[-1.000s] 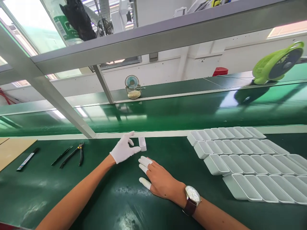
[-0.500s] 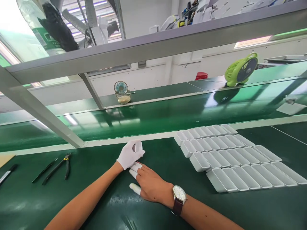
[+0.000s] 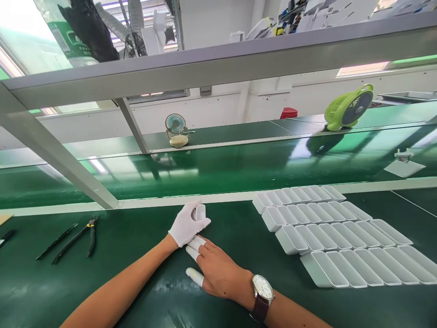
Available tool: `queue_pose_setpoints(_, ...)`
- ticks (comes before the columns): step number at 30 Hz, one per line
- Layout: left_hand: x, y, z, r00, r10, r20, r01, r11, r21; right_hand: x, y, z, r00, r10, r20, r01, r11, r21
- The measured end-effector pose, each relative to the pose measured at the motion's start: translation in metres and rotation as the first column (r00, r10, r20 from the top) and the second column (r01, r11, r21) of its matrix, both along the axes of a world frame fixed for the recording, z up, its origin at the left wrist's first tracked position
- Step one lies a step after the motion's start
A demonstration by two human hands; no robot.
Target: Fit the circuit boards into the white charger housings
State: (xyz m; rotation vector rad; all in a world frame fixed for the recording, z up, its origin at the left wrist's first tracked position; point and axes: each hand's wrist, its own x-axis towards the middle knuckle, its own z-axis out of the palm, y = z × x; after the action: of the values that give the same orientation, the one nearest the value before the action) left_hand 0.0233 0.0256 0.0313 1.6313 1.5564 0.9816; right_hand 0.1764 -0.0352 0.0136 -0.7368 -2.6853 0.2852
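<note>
My left hand, in a white glove, is wrapped round a small white plastic tray, of which one end shows past the thumb and fingers. My right hand lies flat just below, with white finger cots on its fingertips and thumb. Its fingers are stretched out and touch the heel of the gloved hand; the thumb stands apart. To the right, slanting rows of several white trays lie close together on the dark green tabletop.
Black-handled pliers and dark tweezers lie at left. A dark pen-like tool sits at the left edge. Beyond a pale rail runs a glossy green belt. A grey frame bar crosses above, with small fans behind.
The view has shifted slightly, so the tray rows sit a little lower and further right. Both hands keep nearly the same pose, and the gloved one still grips the tray.
</note>
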Motion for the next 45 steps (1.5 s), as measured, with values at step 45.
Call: queue_pose_setpoints(45, -0.006, 0.0, 0.003, 0.997, -0.077, -0.031, 0.078, 0.997, 0.03, 0.002, -0.003, -0.002, 1.0, -0.008, -0.024, 0.007, 0.999, -0.042)
